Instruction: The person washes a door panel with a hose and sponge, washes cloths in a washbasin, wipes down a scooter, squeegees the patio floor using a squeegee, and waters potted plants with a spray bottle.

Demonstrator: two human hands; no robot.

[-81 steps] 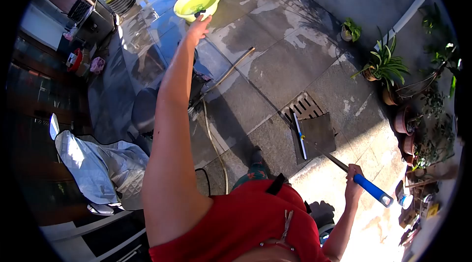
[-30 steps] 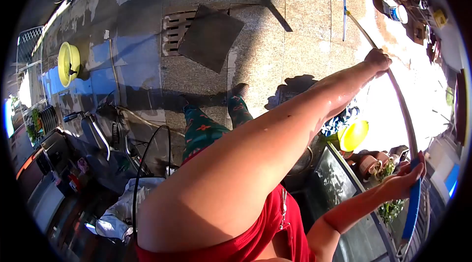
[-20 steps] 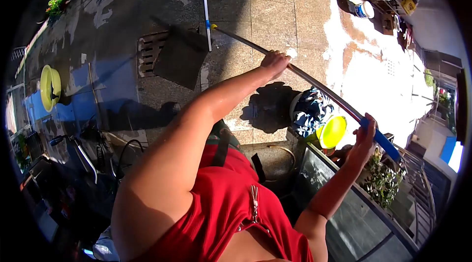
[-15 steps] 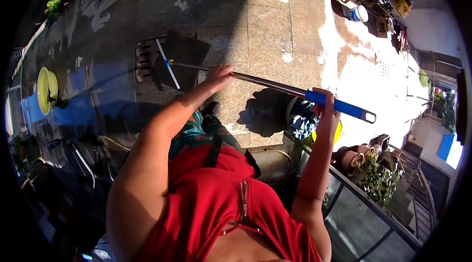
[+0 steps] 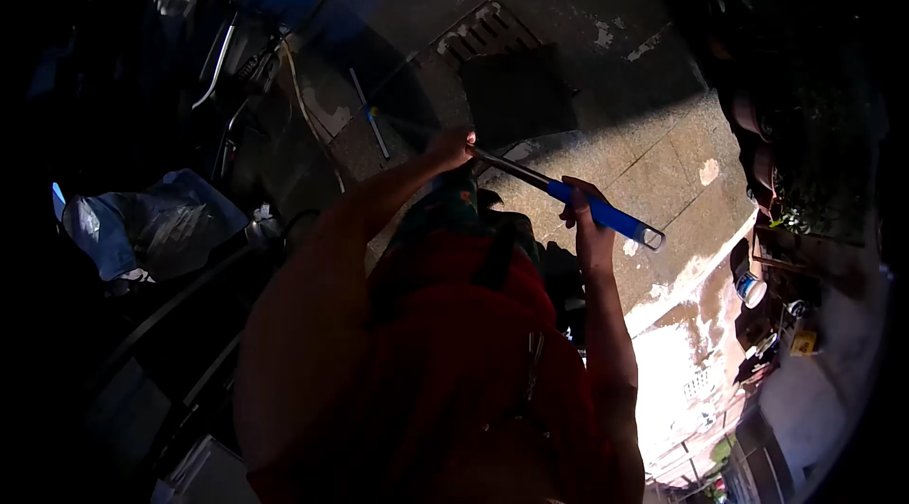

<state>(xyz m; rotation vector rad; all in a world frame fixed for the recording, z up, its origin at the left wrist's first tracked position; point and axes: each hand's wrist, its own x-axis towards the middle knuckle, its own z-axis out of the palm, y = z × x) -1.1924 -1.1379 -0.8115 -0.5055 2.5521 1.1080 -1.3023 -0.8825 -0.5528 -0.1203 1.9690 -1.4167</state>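
A long-handled squeegee point(image 5: 517, 169) slants across the middle of the head view. My left hand point(image 5: 453, 148) is closed around its metal pole. My right hand point(image 5: 587, 208) grips the blue handle end, which has a hanging loop. The narrow squeegee head point(image 5: 370, 113), with a blue and yellow joint, lies on the paving to the left of a dark flat mat point(image 5: 519, 97). That mat partly covers a slotted drain grate point(image 5: 490, 29).
A hose point(image 5: 301, 102) runs over the paving at left, near a dark bicycle or scooter with a silver bar point(image 5: 217, 67). A silvery cover point(image 5: 156, 225) lies lower left. Plant pots point(image 5: 763, 168) and a white bucket point(image 5: 751, 290) line the right side.
The view has turned and darkened. Both hands keep hold of the squeegee. Its head has moved from over the mat and grate to the paving left of them.
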